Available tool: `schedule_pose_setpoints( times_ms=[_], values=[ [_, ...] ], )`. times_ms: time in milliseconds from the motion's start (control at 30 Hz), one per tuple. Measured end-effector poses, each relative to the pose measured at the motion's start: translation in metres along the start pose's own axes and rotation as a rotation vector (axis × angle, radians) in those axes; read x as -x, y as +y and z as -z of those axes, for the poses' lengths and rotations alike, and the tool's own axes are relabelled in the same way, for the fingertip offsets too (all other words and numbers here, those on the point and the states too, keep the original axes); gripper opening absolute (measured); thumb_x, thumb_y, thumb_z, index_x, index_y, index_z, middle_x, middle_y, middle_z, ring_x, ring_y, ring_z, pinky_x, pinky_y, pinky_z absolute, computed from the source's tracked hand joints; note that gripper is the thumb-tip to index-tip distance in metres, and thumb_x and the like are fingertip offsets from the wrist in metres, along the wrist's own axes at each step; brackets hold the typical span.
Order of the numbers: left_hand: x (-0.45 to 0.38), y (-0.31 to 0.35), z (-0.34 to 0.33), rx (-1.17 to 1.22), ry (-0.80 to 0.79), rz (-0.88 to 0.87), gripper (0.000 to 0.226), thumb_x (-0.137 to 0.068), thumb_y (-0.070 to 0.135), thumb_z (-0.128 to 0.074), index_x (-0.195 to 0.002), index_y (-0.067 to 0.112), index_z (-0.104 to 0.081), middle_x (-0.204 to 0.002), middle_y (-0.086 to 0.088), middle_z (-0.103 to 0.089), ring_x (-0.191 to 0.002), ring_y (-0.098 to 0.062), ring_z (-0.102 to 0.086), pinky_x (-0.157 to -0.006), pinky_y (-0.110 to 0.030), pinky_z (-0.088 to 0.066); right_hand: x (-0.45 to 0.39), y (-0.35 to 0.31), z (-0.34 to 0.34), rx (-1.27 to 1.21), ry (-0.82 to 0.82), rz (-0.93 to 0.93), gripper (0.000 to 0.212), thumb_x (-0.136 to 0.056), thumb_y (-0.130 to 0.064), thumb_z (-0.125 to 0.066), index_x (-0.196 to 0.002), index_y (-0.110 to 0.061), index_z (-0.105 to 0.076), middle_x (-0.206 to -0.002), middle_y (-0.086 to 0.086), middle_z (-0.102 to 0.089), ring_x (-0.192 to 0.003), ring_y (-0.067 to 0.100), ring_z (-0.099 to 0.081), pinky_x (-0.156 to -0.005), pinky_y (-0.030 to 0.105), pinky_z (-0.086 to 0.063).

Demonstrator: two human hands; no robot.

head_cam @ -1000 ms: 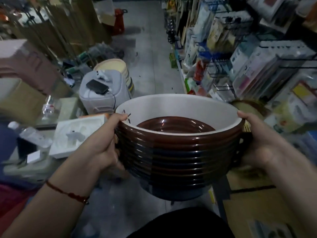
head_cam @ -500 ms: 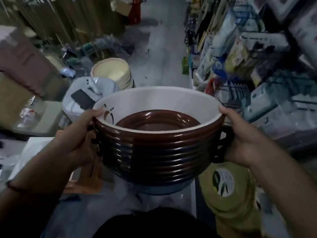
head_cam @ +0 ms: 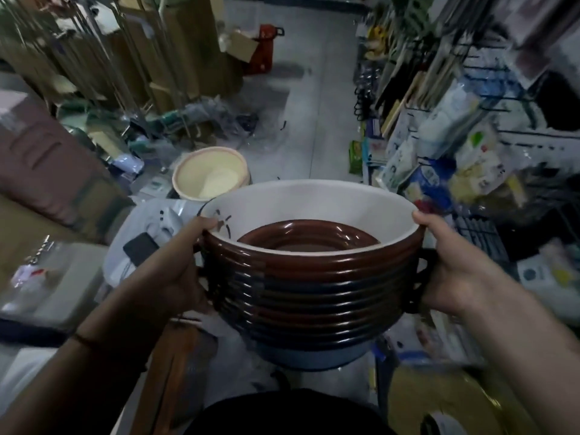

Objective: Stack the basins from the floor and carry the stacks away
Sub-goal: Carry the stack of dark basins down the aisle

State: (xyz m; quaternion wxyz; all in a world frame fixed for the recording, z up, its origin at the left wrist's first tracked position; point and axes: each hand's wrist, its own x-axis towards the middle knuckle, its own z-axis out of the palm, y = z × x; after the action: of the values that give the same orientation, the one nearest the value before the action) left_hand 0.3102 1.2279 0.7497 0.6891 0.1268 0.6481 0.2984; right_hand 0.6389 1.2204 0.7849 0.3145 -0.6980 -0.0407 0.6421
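Observation:
A stack of several nested basins (head_cam: 314,287), brown outside and white inside, hangs at chest height in front of me. My left hand (head_cam: 175,277) grips its left side, thumb hooked over the white rim. My right hand (head_cam: 452,271) grips the right side by the dark handles, thumb on the rim. A smaller brown basin lies inside the top one. A second stack of cream basins (head_cam: 210,177) stands on the floor ahead, to the left.
A grey shop aisle (head_cam: 314,98) runs ahead. Wire racks with packaged goods (head_cam: 455,158) line the right side. On the left are cardboard boxes (head_cam: 47,171), a pale plastic tub with a phone on it (head_cam: 147,243) and long bundled poles (head_cam: 131,58).
I have moved forward along the aisle with the stack; the cream basins and the tub lie closer. Both hands keep the same grip.

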Motion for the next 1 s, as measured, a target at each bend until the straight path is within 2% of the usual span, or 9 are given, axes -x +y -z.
schedule_pose_setpoints(
  times_ms=[100, 233, 367, 467, 567, 667, 767, 867, 1000],
  values=[
    [-0.037, 0.044, 0.004, 0.011, -0.042, -0.026, 0.057, -0.078, 0.058, -0.064, -0.114, 0.014, -0.061, -0.092, -0.015, -0.067, -0.100, -0.032, -0.053, -0.084, -0.057, -0.045, -0.015, -0.038, -0.034, -0.024, 0.006, 0.039, 0.058, -0.077, -0.059, -0.066, -0.113, -0.013, -0.063, -0.114, 0.019, -0.060, -0.102, 0.038, -0.057, -0.075, 0.049, -0.048],
    [-0.060, 0.095, 0.001, -0.018, -0.057, 0.001, 0.053, -0.079, 0.058, -0.061, -0.114, 0.018, -0.061, -0.106, -0.015, -0.060, -0.101, -0.040, -0.056, -0.073, -0.061, -0.051, -0.024, -0.078, -0.068, -0.019, 0.005, 0.045, 0.051, -0.081, -0.058, -0.063, -0.106, -0.014, -0.066, -0.100, 0.017, -0.064, -0.090, 0.035, -0.058, -0.063, 0.041, -0.044],
    [-0.084, 0.139, -0.001, -0.013, -0.062, 0.026, 0.048, -0.079, 0.053, -0.062, -0.109, 0.016, -0.059, -0.112, -0.018, -0.057, -0.103, -0.042, -0.056, -0.069, -0.057, -0.051, -0.047, -0.117, -0.095, 0.023, -0.007, 0.063, 0.046, -0.082, -0.058, -0.061, -0.101, -0.018, -0.066, -0.083, 0.013, -0.065, -0.082, 0.031, -0.057, -0.061, 0.040, -0.042],
    [-0.108, 0.165, -0.001, -0.017, -0.044, 0.021, 0.051, -0.080, 0.054, -0.060, -0.110, 0.014, -0.058, -0.107, -0.018, -0.058, -0.098, -0.042, -0.056, -0.066, -0.056, -0.052, -0.075, -0.147, -0.118, 0.051, 0.012, 0.033, 0.055, -0.075, -0.061, -0.065, -0.105, -0.014, -0.064, -0.090, 0.014, -0.063, -0.082, 0.032, -0.057, -0.062, 0.041, -0.044],
    [-0.128, 0.193, 0.001, 0.006, 0.017, 0.001, 0.055, -0.079, 0.056, -0.059, -0.112, 0.012, -0.059, -0.106, -0.018, -0.057, -0.096, -0.041, -0.055, -0.067, -0.055, -0.051, -0.108, -0.183, -0.147, 0.091, -0.019, 0.010, 0.053, -0.071, -0.061, -0.068, -0.098, -0.015, -0.062, -0.084, 0.018, -0.063, -0.083, 0.034, -0.055, -0.067, 0.044, -0.046],
    [-0.153, 0.222, 0.007, 0.045, 0.074, -0.030, 0.057, -0.079, 0.054, -0.061, -0.116, 0.011, -0.062, -0.101, -0.017, -0.059, -0.096, -0.037, -0.057, -0.069, -0.053, -0.052, -0.149, -0.227, -0.183, 0.168, -0.054, -0.019, 0.063, -0.069, -0.062, -0.069, -0.110, -0.016, -0.060, -0.106, 0.015, -0.057, -0.095, 0.036, -0.052, -0.074, 0.046, -0.043],
    [-0.179, 0.248, 0.009, 0.115, 0.152, -0.042, 0.045, -0.080, 0.054, -0.061, -0.099, 0.013, -0.067, -0.090, -0.015, -0.061, -0.089, -0.035, -0.058, -0.076, -0.053, -0.049, -0.191, -0.272, -0.225, 0.247, -0.099, -0.042, 0.058, -0.068, -0.063, -0.068, -0.102, -0.016, -0.059, -0.107, 0.014, -0.055, -0.094, 0.034, -0.052, -0.072, 0.044, -0.042],
    [-0.212, 0.276, -0.002, 0.277, 0.274, -0.062, 0.034, -0.083, 0.051, -0.059, -0.084, 0.017, -0.067, -0.080, -0.012, -0.061, -0.080, -0.030, -0.057, -0.080, -0.045, -0.042, -0.235, -0.330, -0.279, 0.401, -0.174, -0.030, 0.053, -0.072, -0.062, -0.066, -0.097, -0.016, -0.059, -0.101, 0.015, -0.056, -0.091, 0.032, -0.053, -0.069, 0.041, -0.042],
    [-0.254, 0.299, -0.017, 0.452, 0.448, -0.132, 0.045, -0.092, 0.052, -0.050, -0.062, 0.024, -0.068, -0.053, 0.000, -0.059, -0.045, -0.015, -0.059, -0.068, -0.032, -0.043, -0.279, -0.394, -0.354, 0.606, -0.251, 0.007, 0.045, -0.078, -0.059, -0.061, -0.095, -0.018, -0.062, -0.098, 0.011, -0.059, -0.087, 0.028, -0.055, -0.066, 0.034, -0.042]
  ],
)
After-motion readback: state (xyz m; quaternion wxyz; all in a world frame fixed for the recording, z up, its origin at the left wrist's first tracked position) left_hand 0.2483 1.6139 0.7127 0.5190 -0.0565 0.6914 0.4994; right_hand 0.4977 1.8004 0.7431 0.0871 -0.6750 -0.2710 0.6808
